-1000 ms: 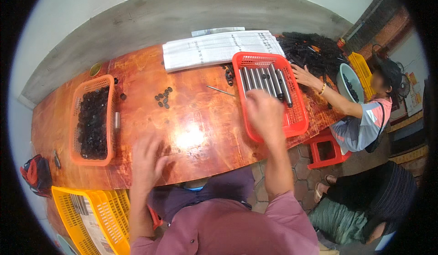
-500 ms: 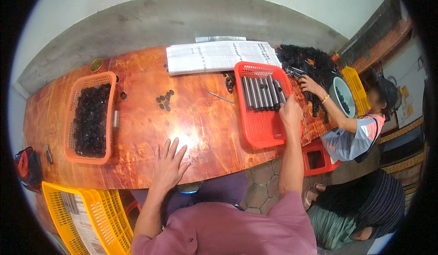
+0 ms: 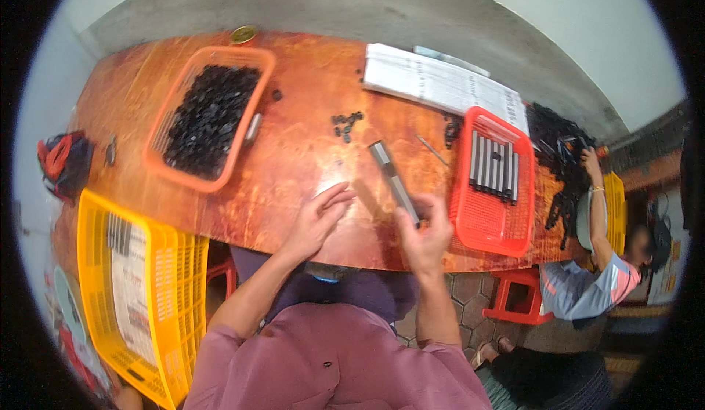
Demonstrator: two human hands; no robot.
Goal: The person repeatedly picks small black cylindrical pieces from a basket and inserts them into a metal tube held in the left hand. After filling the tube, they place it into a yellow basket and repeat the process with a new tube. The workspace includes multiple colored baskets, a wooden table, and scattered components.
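My right hand (image 3: 426, 234) is closed around the lower end of a metal tube (image 3: 394, 176), silvery with dark sections, tilted up above the table. To its left, my left hand (image 3: 322, 220) is empty, with fingers loosely stretched toward the tube. Small black oval pieces (image 3: 346, 125) lie loose on the table beyond my hands. At right, a red plastic basket (image 3: 485, 226) holds a row of similar metal tubes (image 3: 493, 166) with dark ends. A thin metal rod (image 3: 432, 149) lies left of that basket.
On the wooden table (image 3: 316, 65), an orange basket (image 3: 197, 182) holds many black pieces (image 3: 213, 120). Newspaper (image 3: 433, 80) lies along the back. Black parts (image 3: 562, 135) are heaped at far right, where another person's hand (image 3: 591, 164) reaches. Yellow crates (image 3: 172, 292) stand at lower left.
My right hand has brought a metal tube from the red basket to in front of me. My left hand has lifted off the table and turned toward it. The view has swung left.
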